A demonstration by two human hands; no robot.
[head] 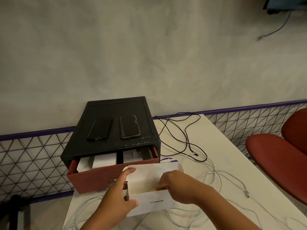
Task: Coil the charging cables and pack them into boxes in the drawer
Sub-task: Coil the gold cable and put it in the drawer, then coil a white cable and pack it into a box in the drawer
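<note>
– In the lower centre of the frame, what do the hands have?
– One open white box [154, 201], held just in front of the drawer [93, 176]. The left hand [119, 195] grips its left end, thumb on the near wall and fingers [130, 170] over the far one. The right hand [176, 185] reaches down inside; its fingers are hidden, so I can't tell whether they hold anything.
– And the drawer?
– Red, pulled out of one black cabinet [113, 113] at centre left. At least two white boxes [104, 161] show inside.
– Anything on the cabinet?
– Two phones, a black one [99, 128] and a gold-edged one [130, 127], side by side.
– The cables?
– One black cable [186, 130] lies loose on the desk [224, 146] right of the cabinet. White cables [214, 173] sprawl uncoiled around the held box; too tangled to count.
– At the right edge?
– One red chair [279, 156].
</note>
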